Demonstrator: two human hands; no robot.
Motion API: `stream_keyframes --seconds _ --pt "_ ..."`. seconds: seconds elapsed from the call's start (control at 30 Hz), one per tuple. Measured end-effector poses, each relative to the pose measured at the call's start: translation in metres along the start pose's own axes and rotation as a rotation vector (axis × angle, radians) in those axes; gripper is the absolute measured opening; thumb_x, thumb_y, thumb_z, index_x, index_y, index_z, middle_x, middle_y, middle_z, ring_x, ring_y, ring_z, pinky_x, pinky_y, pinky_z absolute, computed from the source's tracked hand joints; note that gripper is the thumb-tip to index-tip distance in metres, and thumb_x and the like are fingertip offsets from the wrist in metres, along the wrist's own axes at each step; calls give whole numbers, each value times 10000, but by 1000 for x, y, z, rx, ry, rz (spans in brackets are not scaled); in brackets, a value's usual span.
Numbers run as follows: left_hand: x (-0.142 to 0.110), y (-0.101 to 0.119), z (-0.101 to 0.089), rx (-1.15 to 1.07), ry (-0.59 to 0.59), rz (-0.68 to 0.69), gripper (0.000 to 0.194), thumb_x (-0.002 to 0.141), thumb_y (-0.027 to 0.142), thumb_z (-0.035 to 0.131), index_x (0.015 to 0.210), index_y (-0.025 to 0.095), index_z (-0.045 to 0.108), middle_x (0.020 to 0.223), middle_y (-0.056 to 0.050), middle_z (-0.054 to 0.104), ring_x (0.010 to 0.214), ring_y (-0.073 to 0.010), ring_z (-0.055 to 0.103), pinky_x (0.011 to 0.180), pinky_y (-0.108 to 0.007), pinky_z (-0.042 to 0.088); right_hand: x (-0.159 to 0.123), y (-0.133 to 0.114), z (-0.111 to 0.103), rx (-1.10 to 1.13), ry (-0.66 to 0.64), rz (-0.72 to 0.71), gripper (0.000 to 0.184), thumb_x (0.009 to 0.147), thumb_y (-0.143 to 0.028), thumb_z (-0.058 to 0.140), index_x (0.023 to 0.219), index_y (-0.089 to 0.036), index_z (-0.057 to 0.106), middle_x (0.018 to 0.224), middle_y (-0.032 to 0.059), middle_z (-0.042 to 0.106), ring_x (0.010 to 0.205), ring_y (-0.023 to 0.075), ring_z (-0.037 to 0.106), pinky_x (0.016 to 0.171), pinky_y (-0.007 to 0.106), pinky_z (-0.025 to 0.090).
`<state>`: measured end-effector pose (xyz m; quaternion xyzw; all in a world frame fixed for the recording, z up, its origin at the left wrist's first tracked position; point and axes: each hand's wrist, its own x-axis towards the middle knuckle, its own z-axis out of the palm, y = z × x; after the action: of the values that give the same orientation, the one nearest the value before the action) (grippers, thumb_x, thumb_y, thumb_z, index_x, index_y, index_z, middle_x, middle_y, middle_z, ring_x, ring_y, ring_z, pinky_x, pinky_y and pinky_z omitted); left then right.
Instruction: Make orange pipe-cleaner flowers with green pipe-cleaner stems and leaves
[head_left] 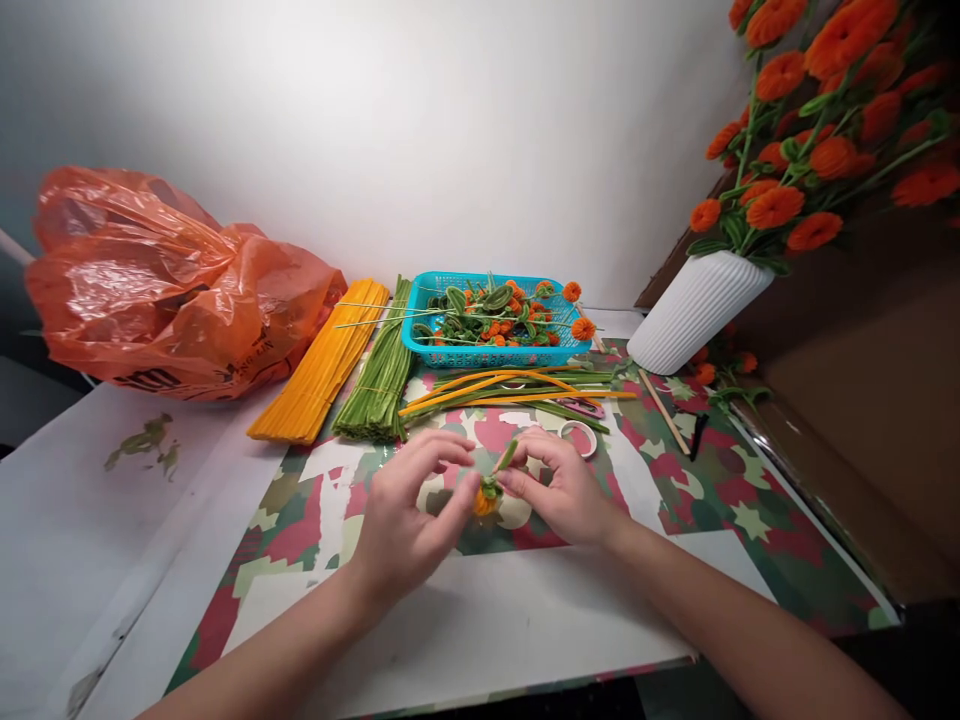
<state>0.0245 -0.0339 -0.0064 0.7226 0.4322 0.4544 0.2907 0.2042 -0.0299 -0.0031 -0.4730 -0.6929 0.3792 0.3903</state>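
Observation:
A small yellow-orange pipe-cleaner flower with green at its base hangs head down over the middle of the table. The thumb and forefinger of my right hand pinch it at the green part, where a short green pipe-cleaner end sticks up. On the other side, my left hand has its fingers spread, with the thumb tip right beside the flower. Whether that thumb touches the flower I cannot tell. Behind the hands lie loose yellow pipe cleaners and green ones.
A blue basket holds orange flowers and green leaves. Left of it are green and yellow pipe-cleaner bundles and an orange plastic bag. To the right are a tape roll, a wooden stick and a white vase of orange flowers.

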Motion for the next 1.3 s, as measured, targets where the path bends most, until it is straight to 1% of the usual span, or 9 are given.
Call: stream_keyframes --seconds 0.1,0.2,0.33,0.53,0.63,0.83,1.1,1.2,1.3 --pt "-3 2 3 157 2 154 30 793 178 619 792 187 648 884 -42 680 830 -172 628 734 -271 474 -1 1 3 -4 24 4 170 809 -269 624 661 -196 582 699 14 552 732 164 495 600 270 398" --pt "-3 3 5 151 -41 93 62 797 181 608 787 184 669 884 -47 688 822 -173 631 719 -269 473 -2 2 6 -23 37 -18 170 808 -241 622 652 -195 576 670 7 563 720 162 493 648 295 401" --pt "3 3 2 -45 -240 -132 148 825 220 551 718 180 646 808 -36 656 769 -163 592 680 -264 436 -2 1 4 -82 10 -60 147 808 -177 627 663 -195 609 665 -3 596 706 155 502 736 338 382" --pt "9 -2 -7 -695 -695 -685 178 760 308 586 743 146 658 769 -32 586 693 -138 511 631 -247 385 1 4 -9 35 -170 -253 111 835 -278 661 742 -221 679 694 14 653 771 176 525 768 353 394" --pt "8 -4 -7 -871 -775 -770 185 716 284 609 778 132 692 803 -59 617 797 -166 536 732 -264 400 1 6 -9 93 -206 -259 122 844 -310 653 773 -215 684 717 23 669 790 180 512 783 352 403" --pt "9 -4 -5 -677 -675 -808 205 715 355 626 708 151 645 690 -23 559 669 -150 514 602 -247 379 4 3 -13 -15 -264 -180 129 849 -221 634 733 -203 685 715 12 667 816 178 483 811 345 388" --pt "8 1 -1 -355 -399 -389 250 838 320 538 638 170 535 746 -12 518 698 -134 472 602 -234 361 6 9 -14 -9 -199 -22 123 820 -234 652 911 -224 734 654 -5 627 749 162 493 689 287 385" --pt "6 1 -3 -350 -434 -364 229 842 316 539 663 173 549 762 -18 526 711 -140 476 611 -241 360 4 10 -11 58 -224 -6 131 840 -299 640 822 -205 729 672 5 621 769 162 507 681 278 392" --pt "6 -4 -5 -610 -582 -546 184 780 309 597 665 166 576 760 -24 540 696 -136 487 616 -246 371 1 6 -9 117 -226 -50 214 849 -382 628 753 -202 691 696 15 615 805 171 511 723 295 402"
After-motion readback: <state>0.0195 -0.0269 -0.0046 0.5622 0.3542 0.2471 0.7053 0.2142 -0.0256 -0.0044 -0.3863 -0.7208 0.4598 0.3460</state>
